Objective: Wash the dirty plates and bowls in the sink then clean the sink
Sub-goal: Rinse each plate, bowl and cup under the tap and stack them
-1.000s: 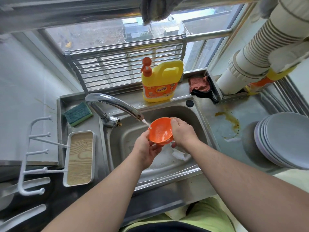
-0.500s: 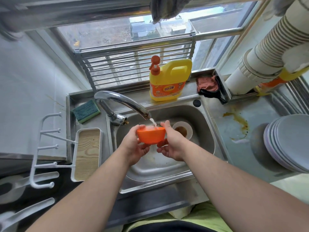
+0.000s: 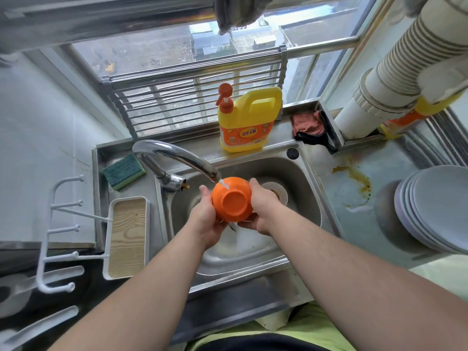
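A: Where is the bowl, and who has it?

B: The orange bowl [image 3: 231, 202] is upside down over the middle of the sink [image 3: 298, 173], its foot facing the camera. The left hand [image 3: 207, 219] cups it at nine o'clock and the right hand [image 3: 260, 211] at three o'clock, fingers of both curled round its wall, so both are clamped on it.

A: And the water?

B: A thin stream from the tap [image 3: 177, 158] lands on the outer wall at about twelve o'clock (just under the spout).

A: How should this rinse be done well?

B: I'd say turn the bowl slowly between the palms so the stream sweeps the whole outside and the foot ring, keep it low over the basin to limit splashing, and hold firmly, since wet plastic is probably slippery.

A: What differs from half a second ago?

B: Then the bowl sat mouth-up, catching water inside; now it is flipped bottom-up, and the hands have rolled over with it. A white dish [image 3: 277, 192] at three o'clock of the bowl stays in the basin.
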`<state>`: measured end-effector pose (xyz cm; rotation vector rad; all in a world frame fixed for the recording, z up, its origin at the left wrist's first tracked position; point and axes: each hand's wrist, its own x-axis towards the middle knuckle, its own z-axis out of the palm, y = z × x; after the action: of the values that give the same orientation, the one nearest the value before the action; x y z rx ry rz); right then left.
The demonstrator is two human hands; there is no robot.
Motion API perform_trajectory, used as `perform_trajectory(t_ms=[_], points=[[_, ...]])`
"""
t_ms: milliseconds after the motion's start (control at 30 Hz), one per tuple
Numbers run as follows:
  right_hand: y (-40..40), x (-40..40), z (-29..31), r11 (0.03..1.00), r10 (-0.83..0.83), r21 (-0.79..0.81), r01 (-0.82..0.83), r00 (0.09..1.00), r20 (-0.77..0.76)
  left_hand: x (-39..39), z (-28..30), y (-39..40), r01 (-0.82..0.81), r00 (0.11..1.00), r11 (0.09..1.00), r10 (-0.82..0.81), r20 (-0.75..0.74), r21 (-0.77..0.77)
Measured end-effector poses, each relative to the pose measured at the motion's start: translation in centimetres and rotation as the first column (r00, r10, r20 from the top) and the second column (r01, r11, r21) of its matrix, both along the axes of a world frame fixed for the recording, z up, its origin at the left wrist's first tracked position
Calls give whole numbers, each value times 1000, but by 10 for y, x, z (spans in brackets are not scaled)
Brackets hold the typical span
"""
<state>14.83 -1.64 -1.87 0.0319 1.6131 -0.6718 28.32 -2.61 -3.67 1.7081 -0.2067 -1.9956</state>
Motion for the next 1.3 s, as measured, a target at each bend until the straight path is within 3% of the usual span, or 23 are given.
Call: perform_trajectory(t_ms=[233, 600, 967, 1300], points=[[0, -9, -11, 972, -220, 107, 210, 971, 90, -13, 21, -16, 51, 993, 995, -60, -106, -91], [-16, 19, -2, 994, -104, 43, 101, 993, 53, 15, 6, -18, -78, 978, 996, 68, -195, -46], [-18, 42, 14, 962, 197, -177, -208, 977, -78, 48, -15, -8, -110, 983, 987, 125, -133, 116], [1, 5, -6, 954, 129, -244, -176, 972, -196, 14, -11, -12, 119, 975, 975, -78, -209, 187]])
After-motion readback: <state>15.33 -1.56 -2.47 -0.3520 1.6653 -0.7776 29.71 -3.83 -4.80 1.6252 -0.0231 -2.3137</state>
